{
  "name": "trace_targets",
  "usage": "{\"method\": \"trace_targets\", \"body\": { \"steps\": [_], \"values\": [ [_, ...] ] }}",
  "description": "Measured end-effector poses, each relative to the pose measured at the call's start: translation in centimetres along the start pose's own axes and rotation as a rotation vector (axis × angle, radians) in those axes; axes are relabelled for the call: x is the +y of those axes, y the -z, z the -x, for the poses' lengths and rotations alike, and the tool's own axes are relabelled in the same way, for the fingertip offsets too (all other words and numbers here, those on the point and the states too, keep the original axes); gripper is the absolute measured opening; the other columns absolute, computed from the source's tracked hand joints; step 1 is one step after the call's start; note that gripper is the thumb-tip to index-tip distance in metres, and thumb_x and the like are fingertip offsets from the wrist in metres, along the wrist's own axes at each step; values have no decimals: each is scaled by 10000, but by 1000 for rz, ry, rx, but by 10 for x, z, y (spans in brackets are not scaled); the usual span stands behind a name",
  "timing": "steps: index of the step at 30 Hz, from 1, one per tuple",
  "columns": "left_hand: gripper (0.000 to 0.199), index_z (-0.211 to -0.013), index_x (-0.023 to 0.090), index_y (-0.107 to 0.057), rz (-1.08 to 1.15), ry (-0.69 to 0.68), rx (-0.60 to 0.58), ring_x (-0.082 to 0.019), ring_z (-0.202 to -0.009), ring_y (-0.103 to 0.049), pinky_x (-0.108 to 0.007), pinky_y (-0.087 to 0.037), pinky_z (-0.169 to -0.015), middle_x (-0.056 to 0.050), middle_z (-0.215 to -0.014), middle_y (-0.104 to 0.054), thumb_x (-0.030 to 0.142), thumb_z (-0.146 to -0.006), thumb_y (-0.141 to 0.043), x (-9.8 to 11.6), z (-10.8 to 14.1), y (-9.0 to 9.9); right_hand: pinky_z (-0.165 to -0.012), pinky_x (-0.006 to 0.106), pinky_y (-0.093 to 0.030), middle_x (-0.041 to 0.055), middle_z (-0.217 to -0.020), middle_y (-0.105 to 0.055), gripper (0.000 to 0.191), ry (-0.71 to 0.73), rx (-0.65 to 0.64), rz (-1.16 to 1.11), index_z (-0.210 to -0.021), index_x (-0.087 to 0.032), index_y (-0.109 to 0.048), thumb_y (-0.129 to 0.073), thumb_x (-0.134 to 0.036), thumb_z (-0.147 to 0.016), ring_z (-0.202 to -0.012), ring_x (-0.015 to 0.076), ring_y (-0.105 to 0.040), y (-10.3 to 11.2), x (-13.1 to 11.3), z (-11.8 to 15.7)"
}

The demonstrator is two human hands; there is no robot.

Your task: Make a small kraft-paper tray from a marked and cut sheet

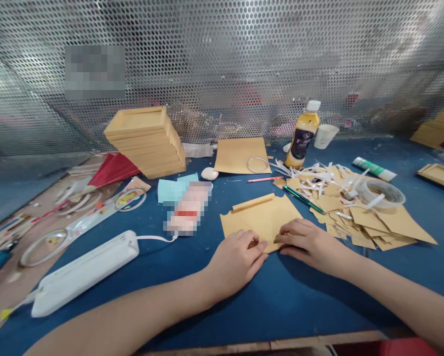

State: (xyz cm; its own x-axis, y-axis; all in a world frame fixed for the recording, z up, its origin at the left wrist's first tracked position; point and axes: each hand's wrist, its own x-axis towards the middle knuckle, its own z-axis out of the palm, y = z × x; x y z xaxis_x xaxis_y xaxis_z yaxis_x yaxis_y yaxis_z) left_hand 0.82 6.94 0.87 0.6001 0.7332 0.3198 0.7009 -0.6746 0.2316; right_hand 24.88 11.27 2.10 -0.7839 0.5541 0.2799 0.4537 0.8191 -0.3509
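Note:
A sheet of tan paper (261, 221) lies on the blue table, its far edge folded up into a narrow strip. My left hand (239, 259) has its fingers curled and pressed together on the near edge of the sheet. Close beside it, my right hand (311, 244) grips the same near edge, fingertips bent down over the paper. The part of the edge under the fingertips is hidden.
Paper scraps (359, 217) and a tape roll (381, 193) lie at right, with a green pen (303, 199) beside them. Behind stand a bottle (302, 136) and a paper cup (325, 136). Folded tan trays (148, 143) are stacked back left; a power strip (86, 272) lies at left.

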Motion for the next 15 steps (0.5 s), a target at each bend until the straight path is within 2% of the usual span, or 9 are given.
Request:
{"method": "trace_targets", "body": {
  "steps": [8,15],
  "values": [
    [246,-1117,134,-618,-93,-29,-18,-223,-859,-585,-358,-518,-741,-83,-982,-601,287,-944,-529,1,0,1,-770,329,-520,93,-890,-616,262,48,-20,72,-1077,-160,-680,-449,-231,-976,-845,196,-606,1,-1,-3],
    [212,-1120,127,-591,-130,-106,76,-202,-802,-609,-331,-504,-705,-58,-902,-634,244,-968,-500,0,3,-3,-777,329,-518,91,-919,-633,253,70,-54,80,-1108,-168,-657,-451,-235,-977,-855,196,-613,4,-2,-1]
  ]
}}
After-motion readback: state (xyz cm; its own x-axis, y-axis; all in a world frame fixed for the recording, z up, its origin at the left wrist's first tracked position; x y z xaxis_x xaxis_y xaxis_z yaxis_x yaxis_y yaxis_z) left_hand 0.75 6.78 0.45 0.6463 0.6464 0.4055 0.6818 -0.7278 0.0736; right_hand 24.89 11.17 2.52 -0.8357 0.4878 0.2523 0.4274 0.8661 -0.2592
